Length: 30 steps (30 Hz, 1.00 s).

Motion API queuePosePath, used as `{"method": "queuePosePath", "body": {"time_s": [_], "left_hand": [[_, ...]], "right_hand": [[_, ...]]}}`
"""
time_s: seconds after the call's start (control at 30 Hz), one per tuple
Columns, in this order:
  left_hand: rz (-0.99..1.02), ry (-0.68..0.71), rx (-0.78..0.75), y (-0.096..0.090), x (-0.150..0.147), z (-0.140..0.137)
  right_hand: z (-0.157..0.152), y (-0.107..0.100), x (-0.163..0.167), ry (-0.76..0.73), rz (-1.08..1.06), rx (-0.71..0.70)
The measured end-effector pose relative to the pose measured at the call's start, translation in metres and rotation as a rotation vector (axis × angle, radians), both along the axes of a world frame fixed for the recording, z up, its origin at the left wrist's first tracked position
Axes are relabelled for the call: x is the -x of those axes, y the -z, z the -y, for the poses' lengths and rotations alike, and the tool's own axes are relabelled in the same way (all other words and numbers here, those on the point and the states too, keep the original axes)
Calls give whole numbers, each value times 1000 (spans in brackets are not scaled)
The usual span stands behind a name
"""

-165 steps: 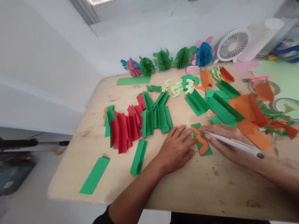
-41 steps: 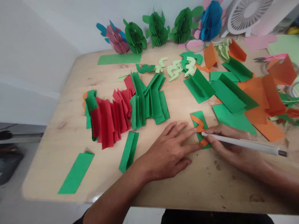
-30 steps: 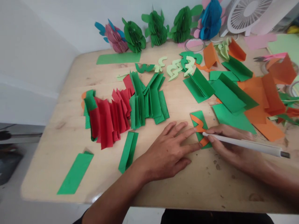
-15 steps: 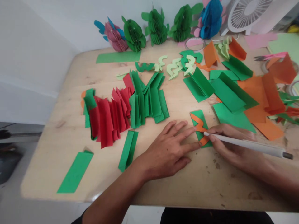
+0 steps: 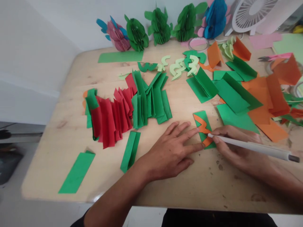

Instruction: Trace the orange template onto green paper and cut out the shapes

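Observation:
My left hand (image 5: 174, 149) lies flat with its fingers spread. Its fingertips press on an orange wavy paper cutout (image 5: 203, 126), which rests on top of a folded green paper strip (image 5: 197, 116). In my right hand (image 5: 239, 148) is a white pen (image 5: 255, 146), pinched near its tip. That tip touches the right edge of the orange cutout, over the green paper. A folded green piece (image 5: 129, 150) lies just left of my left forearm. Right of the cutout, a green sheet (image 5: 236, 119) lies beyond my right hand.
Red folded papers (image 5: 107, 123) and green folded papers (image 5: 153, 102) stand at centre left. Pale green curved cutouts (image 5: 178, 67) lie behind them. Honeycomb paper figures (image 5: 159, 28) and a white fan (image 5: 253, 12) line the back. Orange sheets (image 5: 258, 94) and pink-handled scissors (image 5: 276, 56) are at right.
The pen tip has shifted slightly along the orange cutout's right edge, and the pen's back end has moved a little right. My left hand keeps its place on the cutout.

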<state>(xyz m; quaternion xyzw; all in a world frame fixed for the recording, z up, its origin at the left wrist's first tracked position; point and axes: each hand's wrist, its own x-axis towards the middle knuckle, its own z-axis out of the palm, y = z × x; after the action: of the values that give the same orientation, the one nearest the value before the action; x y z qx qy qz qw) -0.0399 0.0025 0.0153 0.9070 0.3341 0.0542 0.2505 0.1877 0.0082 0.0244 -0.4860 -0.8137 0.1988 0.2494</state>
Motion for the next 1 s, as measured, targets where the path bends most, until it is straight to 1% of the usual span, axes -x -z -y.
{"method": "queuePosePath", "body": {"time_s": [0.67, 1.0], "left_hand": [[-1, -7, -14, -1, 0, 1], [4, -7, -15, -1, 0, 0]], "right_hand": [[0, 0, 0, -6, 29, -35], [1, -3, -1, -11, 37, -43]]}}
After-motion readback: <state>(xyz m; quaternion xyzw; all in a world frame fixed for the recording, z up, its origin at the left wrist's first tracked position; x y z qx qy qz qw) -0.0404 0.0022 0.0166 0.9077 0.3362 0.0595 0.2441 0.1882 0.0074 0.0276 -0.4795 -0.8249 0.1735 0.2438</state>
